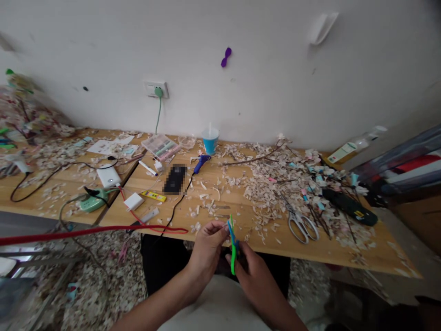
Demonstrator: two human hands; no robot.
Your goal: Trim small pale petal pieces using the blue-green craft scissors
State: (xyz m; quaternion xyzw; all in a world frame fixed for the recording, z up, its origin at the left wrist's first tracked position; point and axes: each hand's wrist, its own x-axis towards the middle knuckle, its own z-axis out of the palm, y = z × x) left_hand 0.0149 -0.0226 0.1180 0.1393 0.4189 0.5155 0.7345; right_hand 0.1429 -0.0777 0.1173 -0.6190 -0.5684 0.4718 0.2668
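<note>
In the head view, my right hand (250,264) grips a pair of green-and-blue scissors (234,259) just beyond the table's near edge, the tips pointing up and away from me. My left hand (208,243) is closed in a pinch right beside the blades. Whatever small thing sits between its fingertips is too small to name. Pale petals and scraps (255,188) cover the wooden table (237,209) in front of both hands. A larger pair of grey-handled scissors (301,225) lies to the right among the petals.
A red cord (86,235) stretches across the left side near the table's front. Behind lie a blue glue gun (201,163), a blurred-out dark object (175,179) and a blue cup (210,141). A dark green tool (351,208) and a bottle (356,145) are on the right.
</note>
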